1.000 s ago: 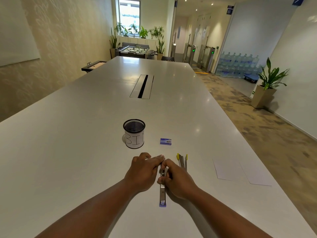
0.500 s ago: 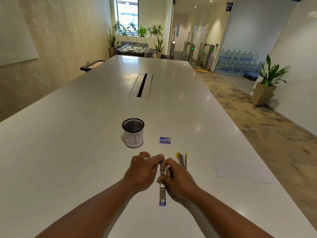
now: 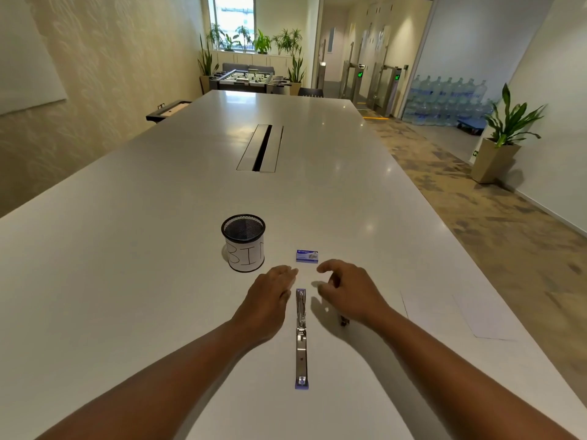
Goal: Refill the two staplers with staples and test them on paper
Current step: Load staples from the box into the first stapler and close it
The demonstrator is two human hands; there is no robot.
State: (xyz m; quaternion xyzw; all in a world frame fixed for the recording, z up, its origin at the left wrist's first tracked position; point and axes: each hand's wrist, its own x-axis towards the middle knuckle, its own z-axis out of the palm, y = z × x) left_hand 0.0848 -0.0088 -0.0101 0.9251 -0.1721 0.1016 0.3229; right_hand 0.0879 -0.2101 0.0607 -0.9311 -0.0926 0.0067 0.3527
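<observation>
On the left of the long white table (image 3: 127, 249) stands a black mesh cup (image 3: 243, 242) wrapped in a paper label lettered "BIN", upright and well clear of the near edge. Just to its right and nearer the person, the left hand (image 3: 270, 300) hangs palm down above the tabletop, fingers straight and close together, holding nothing; its fingertips point toward the far end of the table. Beside that hand lies the opened stapler (image 3: 301, 338), unfolded flat in one long metal strip that runs from between the two hands back toward the person, with a purple end at each tip. Neither hand touches it. Beyond its far tip, a small blue staple box (image 3: 306, 256) sits flat on the table, between the cup and the right hand. The right hand (image 3: 349, 293) hovers with fingers loosely curled and spread, thumb apart, gripping nothing. A small dark end of the second stapler (image 3: 344, 321) peeks out under its wrist; the rest is hidden. Farther right, white paper sheets (image 3: 460, 312) lie flat near the table's edge.
</observation>
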